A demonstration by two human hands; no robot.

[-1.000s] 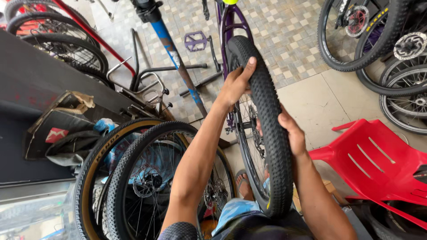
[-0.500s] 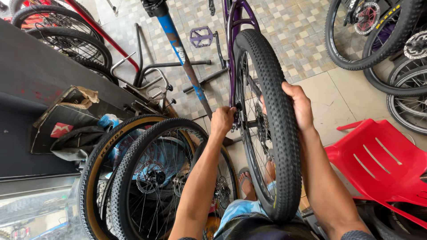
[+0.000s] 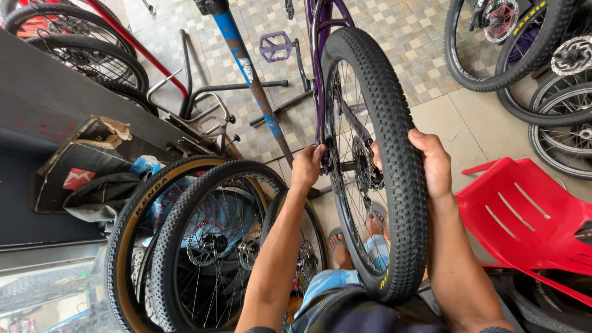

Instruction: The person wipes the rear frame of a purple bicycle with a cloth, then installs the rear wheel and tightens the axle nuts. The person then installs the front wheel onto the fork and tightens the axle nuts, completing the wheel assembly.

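A knobby black bicycle wheel stands upright in front of me, set in a purple bike frame. My right hand wraps over the tyre's right side, fingers curled over the tread. My left hand is down at the wheel's hub on the left side, fingers closed on the axle area beside the frame. A disc rotor shows through the spokes between my hands. My feet in sandals are visible below, behind the spokes.
Two loose wheels, one tan-walled, lean at lower left. A red plastic chair sits at right. More wheels stand at upper right. A blue tube, a metal stand, a dark bench and a cardboard box lie at left.
My left hand dropped from the top of the tyre down to the hub. My right hand slid up the tyre's right side. The view moved closer to the wheel.
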